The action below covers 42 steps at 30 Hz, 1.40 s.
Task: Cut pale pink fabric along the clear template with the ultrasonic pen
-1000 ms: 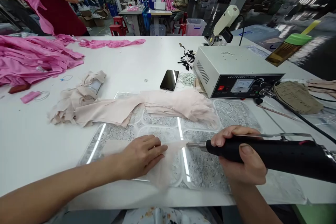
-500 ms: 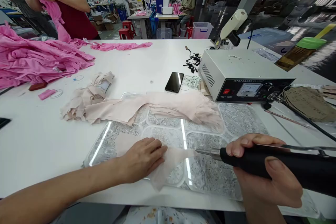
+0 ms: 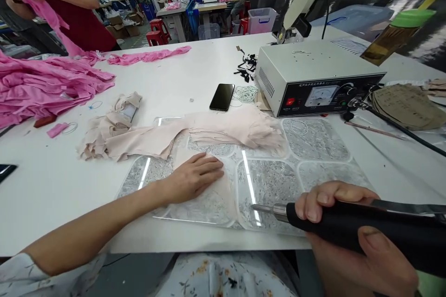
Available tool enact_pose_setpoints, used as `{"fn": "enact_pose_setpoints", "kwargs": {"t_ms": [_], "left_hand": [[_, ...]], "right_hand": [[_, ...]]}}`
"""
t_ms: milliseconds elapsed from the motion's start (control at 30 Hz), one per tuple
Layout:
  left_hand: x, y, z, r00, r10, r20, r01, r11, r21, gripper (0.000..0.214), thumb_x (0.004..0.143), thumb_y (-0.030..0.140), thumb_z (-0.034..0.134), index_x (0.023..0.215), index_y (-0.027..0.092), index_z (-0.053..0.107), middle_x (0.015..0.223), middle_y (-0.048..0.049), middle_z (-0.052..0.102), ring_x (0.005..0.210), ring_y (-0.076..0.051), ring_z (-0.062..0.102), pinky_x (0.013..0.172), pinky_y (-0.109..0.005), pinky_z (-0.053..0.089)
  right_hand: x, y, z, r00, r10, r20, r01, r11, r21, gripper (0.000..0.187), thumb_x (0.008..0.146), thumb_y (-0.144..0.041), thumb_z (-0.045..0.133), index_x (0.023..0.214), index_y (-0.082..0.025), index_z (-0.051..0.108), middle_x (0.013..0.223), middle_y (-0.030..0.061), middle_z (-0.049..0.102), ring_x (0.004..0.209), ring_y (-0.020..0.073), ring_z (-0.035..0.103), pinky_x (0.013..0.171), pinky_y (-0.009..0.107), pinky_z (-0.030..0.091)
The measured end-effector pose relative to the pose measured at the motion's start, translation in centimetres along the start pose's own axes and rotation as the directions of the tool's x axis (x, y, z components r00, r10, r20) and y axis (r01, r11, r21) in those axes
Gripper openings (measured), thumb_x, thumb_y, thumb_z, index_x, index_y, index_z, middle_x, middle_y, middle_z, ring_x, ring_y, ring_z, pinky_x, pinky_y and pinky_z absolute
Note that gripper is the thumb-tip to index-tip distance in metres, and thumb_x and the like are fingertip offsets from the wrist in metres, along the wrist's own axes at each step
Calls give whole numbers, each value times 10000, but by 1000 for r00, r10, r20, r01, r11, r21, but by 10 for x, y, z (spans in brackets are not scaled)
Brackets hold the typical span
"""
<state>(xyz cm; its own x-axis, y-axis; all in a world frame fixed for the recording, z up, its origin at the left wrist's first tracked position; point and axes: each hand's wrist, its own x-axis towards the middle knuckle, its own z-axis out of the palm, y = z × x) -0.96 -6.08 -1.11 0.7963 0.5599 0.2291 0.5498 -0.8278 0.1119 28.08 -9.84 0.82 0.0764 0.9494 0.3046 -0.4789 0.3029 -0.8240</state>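
Observation:
My left hand (image 3: 197,176) lies with its fingers stretched out on a thin pale pink cloth piece (image 3: 223,192), which rests on a clear plastic mat (image 3: 268,181). Part of that cloth is hidden under the palm. My right hand (image 3: 351,222) is wrapped round a black ultrasonic hand tool (image 3: 376,222) with a pointed metal tip. The tip points left, a little apart from the cloth, over the mat near the table's front edge. Just beyond my left hand lies a stack of pale pink cloth pieces (image 3: 237,127), with a crumpled beige bundle (image 3: 111,125) to its left.
A metal control box (image 3: 320,69) with a dial stands at the back right, its black cable running right. A phone (image 3: 222,97) and looped cord (image 3: 246,94) lie left of it. Pink fabric (image 3: 45,86) is heaped at left, where a person in red (image 3: 80,9) handles cloth.
The view has tilted down. My left hand and the cloth have moved away from me, slightly right. The tool's tip has come off the cloth and sits nearer me.

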Motion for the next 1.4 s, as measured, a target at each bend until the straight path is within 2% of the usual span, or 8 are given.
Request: {"fn": "enact_pose_setpoints", "kwargs": {"t_ms": [167, 300, 500, 667, 767, 933, 1133, 1400], "left_hand": [[2, 18, 3, 986, -155, -57, 151, 986, -63, 226, 996, 272, 497, 1153, 145, 599, 1236, -108, 652, 1250, -237, 551, 1118, -466, 388], [4, 37, 15, 957, -254, -137, 255, 967, -10, 352, 944, 414, 570, 1152, 133, 536, 1235, -156, 629, 1272, -304, 521, 1063, -515, 434], [4, 45, 21, 944, -312, -108, 320, 945, 61, 423, 893, 471, 615, 1143, 148, 503, 1250, -173, 602, 1261, -353, 513, 1040, -576, 414], [1, 44, 18, 961, -251, -119, 260, 963, 68, 385, 923, 472, 585, 1132, 161, 501, 1288, -183, 576, 1269, -312, 510, 1084, -551, 363], [1, 42, 15, 973, -186, -139, 195, 979, 55, 331, 927, 448, 599, 1086, 168, 524, 1173, -147, 627, 1166, -265, 580, 1075, -503, 382], [3, 41, 15, 966, -199, -166, 204, 979, 15, 352, 916, 475, 606, 1067, 164, 538, 1061, -118, 640, 1070, -251, 612, 1023, -474, 434], [1, 42, 15, 967, -214, -136, 217, 976, 5, 341, 927, 458, 592, 1076, 155, 541, 1156, -151, 629, 1172, -284, 580, 1052, -498, 417], [-3, 37, 11, 982, -142, -121, 139, 990, -28, 353, 938, 470, 582, 1083, 150, 539, 1086, -134, 649, 1081, -244, 622, 1035, -464, 433]], "right_hand": [[-5, 5, 3, 1000, -29, 12, 29, 999, 43, 202, 777, -392, 686, 896, -235, 643, 727, 3, 552, 526, 129, 543, 476, 321, 527], [-6, 12, 4, 1000, 0, 4, -1, 995, 97, 174, 789, -363, 682, 917, -248, 658, 759, 12, 557, 556, 136, 566, 521, 332, 542], [-5, 17, 0, 999, -3, 54, -4, 993, 122, 146, 828, -346, 638, 949, -265, 650, 777, 23, 555, 591, 144, 574, 560, 336, 545], [-4, 20, 2, 999, -4, 43, -1, 992, 123, 155, 830, -358, 645, 959, -272, 641, 786, 23, 560, 603, 154, 587, 565, 342, 547], [-4, 19, 6, 1000, 3, 15, -5, 991, 136, 162, 817, -373, 665, 939, -268, 645, 769, 12, 559, 589, 144, 589, 550, 319, 543], [-3, 18, 8, 1000, 21, 2, -21, 993, 116, 168, 816, -392, 672, 927, -268, 644, 760, 3, 557, 588, 136, 590, 557, 311, 548], [-3, 19, 1, 994, 73, 82, -80, 993, 89, 158, 854, -383, 632, 981, -292, 614, 811, 13, 545, 651, 154, 598, 625, 351, 562], [-1, 21, -5, 989, 89, 118, -101, 990, 94, 147, 879, -383, 602, 995, -292, 603, 816, 9, 547, 660, 144, 594, 640, 347, 569]]}}
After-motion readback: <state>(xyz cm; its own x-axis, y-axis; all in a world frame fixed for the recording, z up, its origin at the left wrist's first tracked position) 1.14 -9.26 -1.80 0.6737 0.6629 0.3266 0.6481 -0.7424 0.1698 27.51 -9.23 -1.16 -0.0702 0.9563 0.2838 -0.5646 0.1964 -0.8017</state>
